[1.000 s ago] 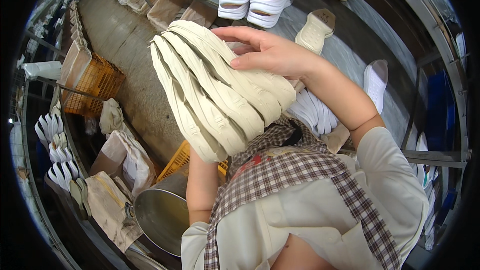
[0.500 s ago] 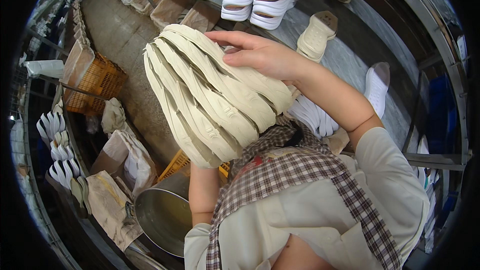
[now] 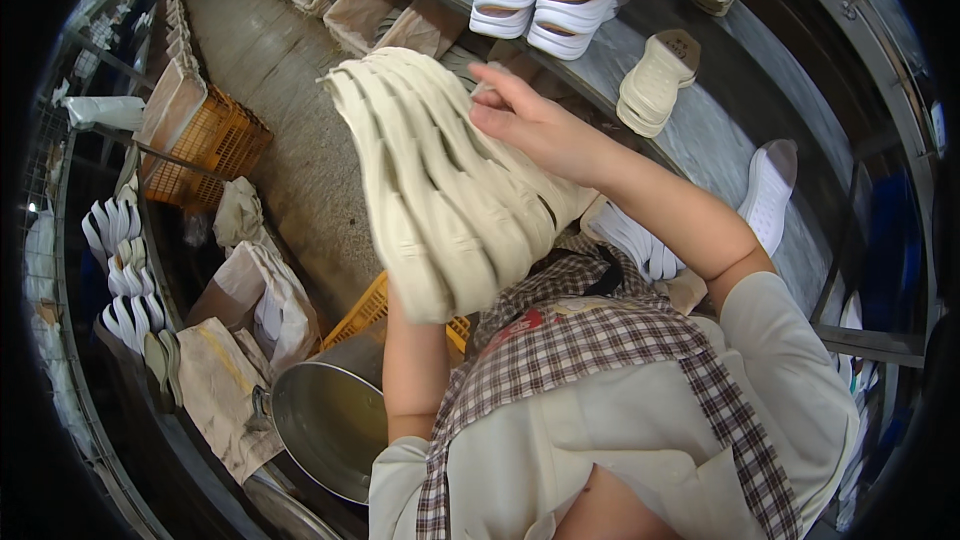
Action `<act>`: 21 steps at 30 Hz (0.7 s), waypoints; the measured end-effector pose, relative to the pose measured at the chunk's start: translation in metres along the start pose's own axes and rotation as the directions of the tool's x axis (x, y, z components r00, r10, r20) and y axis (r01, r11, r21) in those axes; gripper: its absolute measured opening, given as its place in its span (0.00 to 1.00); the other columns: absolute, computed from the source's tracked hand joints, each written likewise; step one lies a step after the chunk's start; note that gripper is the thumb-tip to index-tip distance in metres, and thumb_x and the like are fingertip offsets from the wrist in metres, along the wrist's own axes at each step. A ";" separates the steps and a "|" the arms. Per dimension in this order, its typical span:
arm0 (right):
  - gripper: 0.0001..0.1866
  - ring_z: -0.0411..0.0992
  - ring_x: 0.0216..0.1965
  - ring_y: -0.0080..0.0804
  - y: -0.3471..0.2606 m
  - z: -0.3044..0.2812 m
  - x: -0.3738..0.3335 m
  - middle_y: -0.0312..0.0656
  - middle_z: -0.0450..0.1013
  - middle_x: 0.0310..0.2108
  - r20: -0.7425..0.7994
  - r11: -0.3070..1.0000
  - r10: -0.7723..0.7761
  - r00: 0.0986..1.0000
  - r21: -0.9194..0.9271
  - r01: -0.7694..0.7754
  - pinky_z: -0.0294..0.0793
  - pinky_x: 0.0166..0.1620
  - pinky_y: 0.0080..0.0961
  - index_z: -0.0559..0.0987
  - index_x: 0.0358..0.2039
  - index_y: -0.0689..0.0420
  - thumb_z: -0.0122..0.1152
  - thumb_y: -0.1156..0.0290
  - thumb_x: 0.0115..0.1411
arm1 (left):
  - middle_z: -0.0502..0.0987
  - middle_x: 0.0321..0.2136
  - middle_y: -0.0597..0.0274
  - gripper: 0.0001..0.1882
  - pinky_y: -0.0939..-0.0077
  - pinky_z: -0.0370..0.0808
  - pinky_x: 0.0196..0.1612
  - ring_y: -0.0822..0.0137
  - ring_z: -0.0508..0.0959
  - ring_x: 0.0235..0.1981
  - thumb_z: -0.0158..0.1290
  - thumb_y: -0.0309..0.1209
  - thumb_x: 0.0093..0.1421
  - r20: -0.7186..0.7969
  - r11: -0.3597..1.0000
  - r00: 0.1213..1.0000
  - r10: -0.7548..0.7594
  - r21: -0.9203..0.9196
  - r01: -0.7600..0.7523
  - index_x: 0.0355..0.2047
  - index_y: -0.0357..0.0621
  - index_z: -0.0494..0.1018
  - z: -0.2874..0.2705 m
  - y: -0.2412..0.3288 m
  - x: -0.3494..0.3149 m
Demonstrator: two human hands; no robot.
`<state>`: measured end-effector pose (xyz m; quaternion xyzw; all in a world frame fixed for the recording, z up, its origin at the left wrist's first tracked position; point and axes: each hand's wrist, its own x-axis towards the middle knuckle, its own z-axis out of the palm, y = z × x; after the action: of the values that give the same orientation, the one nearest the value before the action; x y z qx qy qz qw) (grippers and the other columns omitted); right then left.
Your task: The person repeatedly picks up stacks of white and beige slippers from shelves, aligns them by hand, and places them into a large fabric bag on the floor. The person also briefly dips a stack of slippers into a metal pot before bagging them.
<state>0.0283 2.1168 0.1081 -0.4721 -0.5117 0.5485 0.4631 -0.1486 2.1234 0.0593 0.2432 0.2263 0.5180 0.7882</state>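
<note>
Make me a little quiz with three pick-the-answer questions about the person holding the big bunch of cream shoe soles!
1. Where is the orange plastic crate?
A. on the floor at the left
B. on the grey shelf
C. on the person's lap

2. What colour is the fanned stack of ribbed foam soles?
A. blue
B. cream
C. black

3. What is the right hand doing?
A. hanging free
B. resting on the round metal pot
C. touching the stack's top edge

Answers: 1 A, the crate stands on the concrete floor at the left. 2 B, the soles are pale cream. 3 C, its fingers lie on the stack, while the left hand is hidden under it.
</note>
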 end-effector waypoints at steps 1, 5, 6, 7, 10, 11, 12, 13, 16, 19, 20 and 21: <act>0.44 0.59 0.58 0.37 0.003 0.001 0.000 0.54 0.58 0.58 -0.046 1.000 0.018 0.999 0.000 -0.018 0.59 0.58 0.27 0.46 0.65 0.63 0.57 0.55 0.58 | 0.66 0.54 0.50 0.28 0.60 0.70 0.53 0.55 0.69 0.53 0.43 0.39 0.62 0.179 0.968 0.977 -0.119 -0.198 0.154 0.60 0.39 0.56 -0.004 0.005 0.009; 0.49 0.54 0.61 0.38 0.029 0.024 0.007 0.59 0.54 0.57 -0.050 0.990 -0.057 0.997 0.128 0.063 0.60 0.59 0.31 0.42 0.64 0.64 0.57 0.50 0.55 | 0.56 0.57 0.39 0.46 0.64 0.71 0.51 0.53 0.68 0.52 0.52 0.34 0.57 0.086 0.884 0.993 0.083 0.453 -0.113 0.64 0.41 0.31 -0.009 -0.007 0.026; 0.41 0.62 0.56 0.41 0.038 0.025 0.015 0.57 0.61 0.53 -0.101 0.966 0.019 0.995 0.258 0.008 0.68 0.55 0.35 0.49 0.62 0.65 0.53 0.56 0.55 | 0.55 0.58 0.38 0.45 0.64 0.68 0.53 0.51 0.66 0.54 0.51 0.36 0.59 0.052 0.800 0.992 0.112 0.588 -0.121 0.64 0.39 0.32 -0.009 -0.007 0.031; 0.39 0.65 0.53 0.42 0.046 0.022 0.018 0.57 0.63 0.51 -0.041 0.916 0.040 0.998 0.401 -0.020 0.70 0.53 0.36 0.51 0.61 0.65 0.52 0.57 0.55 | 0.54 0.58 0.37 0.45 0.64 0.66 0.55 0.50 0.64 0.56 0.50 0.38 0.60 0.048 0.707 0.988 0.146 0.693 -0.138 0.64 0.38 0.32 -0.009 -0.009 0.033; 0.33 0.72 0.46 0.48 0.068 0.006 0.027 0.56 0.69 0.48 0.187 0.588 0.174 0.967 0.767 -0.255 0.69 0.54 0.40 0.63 0.56 0.66 0.45 0.59 0.52 | 0.64 0.52 0.45 0.41 0.64 0.66 0.53 0.59 0.69 0.50 0.38 0.52 0.65 0.128 0.502 0.987 0.093 0.850 -0.157 0.66 0.43 0.33 -0.010 0.011 0.033; 0.34 0.71 0.47 0.49 0.073 -0.002 0.027 0.58 0.67 0.51 0.315 0.444 0.144 0.938 0.826 -0.346 0.68 0.55 0.42 0.62 0.57 0.66 0.44 0.58 0.52 | 0.67 0.50 0.48 0.39 0.66 0.66 0.52 0.61 0.69 0.48 0.32 0.58 0.64 0.058 0.566 0.998 -0.020 0.824 -0.036 0.65 0.42 0.45 -0.012 0.022 0.024; 0.35 0.72 0.46 0.50 0.078 -0.006 0.027 0.59 0.67 0.50 0.348 0.359 0.101 0.932 0.861 -0.360 0.70 0.53 0.42 0.61 0.58 0.66 0.43 0.58 0.52 | 0.68 0.48 0.51 0.38 0.68 0.65 0.52 0.62 0.69 0.47 0.29 0.58 0.64 0.063 0.545 0.997 -0.034 0.838 -0.034 0.63 0.41 0.51 -0.012 0.032 0.021; 0.35 0.73 0.45 0.50 0.082 -0.010 0.027 0.59 0.67 0.50 0.373 0.274 0.048 0.927 0.887 -0.371 0.72 0.52 0.43 0.60 0.58 0.67 0.43 0.58 0.52 | 0.70 0.45 0.53 0.38 0.69 0.65 0.51 0.63 0.69 0.46 0.27 0.59 0.64 0.113 0.537 0.993 -0.030 0.840 -0.079 0.62 0.41 0.57 -0.013 0.042 0.019; 0.36 0.69 0.50 0.52 0.088 -0.010 0.025 0.60 0.65 0.52 0.408 0.199 -0.090 0.909 0.901 -0.385 0.65 0.56 0.47 0.59 0.59 0.66 0.45 0.58 0.53 | 0.72 0.44 0.59 0.37 0.75 0.64 0.47 0.71 0.68 0.41 0.30 0.58 0.65 0.092 0.679 0.994 -0.060 0.734 -0.027 0.58 0.38 0.62 -0.010 0.059 0.013; 0.37 0.66 0.53 0.52 0.088 -0.002 0.022 0.60 0.62 0.55 0.408 0.158 -0.094 0.908 0.907 -0.391 0.64 0.57 0.47 0.58 0.60 0.65 0.47 0.56 0.54 | 0.72 0.44 0.59 0.37 0.78 0.65 0.45 0.72 0.69 0.41 0.32 0.58 0.65 0.131 0.766 0.990 -0.054 0.641 -0.043 0.56 0.34 0.63 -0.007 0.064 0.007; 0.37 0.65 0.54 0.52 0.087 0.001 0.022 0.60 0.61 0.56 0.409 0.163 -0.091 0.908 0.906 -0.391 0.64 0.57 0.48 0.57 0.60 0.65 0.48 0.56 0.54 | 0.73 0.44 0.59 0.37 0.79 0.65 0.45 0.72 0.69 0.41 0.32 0.57 0.65 0.143 0.789 0.989 -0.043 0.612 -0.054 0.55 0.33 0.64 -0.007 0.065 0.005; 0.38 0.65 0.55 0.53 0.085 0.004 0.021 0.60 0.61 0.56 0.412 0.125 -0.117 0.904 0.909 -0.398 0.64 0.58 0.48 0.57 0.61 0.65 0.48 0.54 0.55 | 0.73 0.44 0.58 0.37 0.79 0.65 0.45 0.72 0.69 0.42 0.32 0.57 0.65 0.138 0.798 0.989 -0.051 0.600 -0.043 0.55 0.33 0.64 -0.007 0.066 0.004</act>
<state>0.0195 2.1329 0.0228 0.0196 -0.0565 0.8696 0.4901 -0.1981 2.1505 0.0939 0.5179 0.3208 0.3982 0.6859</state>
